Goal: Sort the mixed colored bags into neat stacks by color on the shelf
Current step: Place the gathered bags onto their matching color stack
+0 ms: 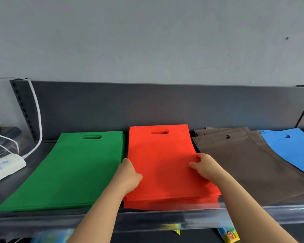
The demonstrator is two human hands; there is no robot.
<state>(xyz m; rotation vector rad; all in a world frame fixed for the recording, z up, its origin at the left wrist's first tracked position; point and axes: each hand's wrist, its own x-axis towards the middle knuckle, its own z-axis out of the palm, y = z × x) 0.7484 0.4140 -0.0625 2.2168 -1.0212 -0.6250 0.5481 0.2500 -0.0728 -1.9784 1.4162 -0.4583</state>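
**shelfnerd:** head cam only, so here's what it shows. The red stack (161, 155) sits mid-shelf (11, 190), long axis running front to back, handle slot (159, 132) at the far end by the dark back panel (147, 106). The near end hangs a bit over the front lip, and the lower bags are fanned out slightly there.

**bagsorter42:** what are the hands doing?

**shelfnerd:** The left hand (129, 172) is against the stack's left edge. Its fingers look fairly straight along the side and the thumb is splayed on top, so it's pressing, not grabbing. The right hand (204, 168) is on the right edge with its thumb flat on the top bag and fingers curled over the side, gripping that edge.

**bagsorter42:** and the neighbours?

**shelfnerd:** The green stack (68, 172) is just beside it on the left, pointing the same way with its slot at the back. On the right, the brown bags (244, 163) are loosely fanned and skewed, with their near ends swinging off to the right. The blue bags (288, 148) overlap the brown ones, also crooked. At far left there's a power strip (5, 165) with a white cable (37, 120) running up the wall.
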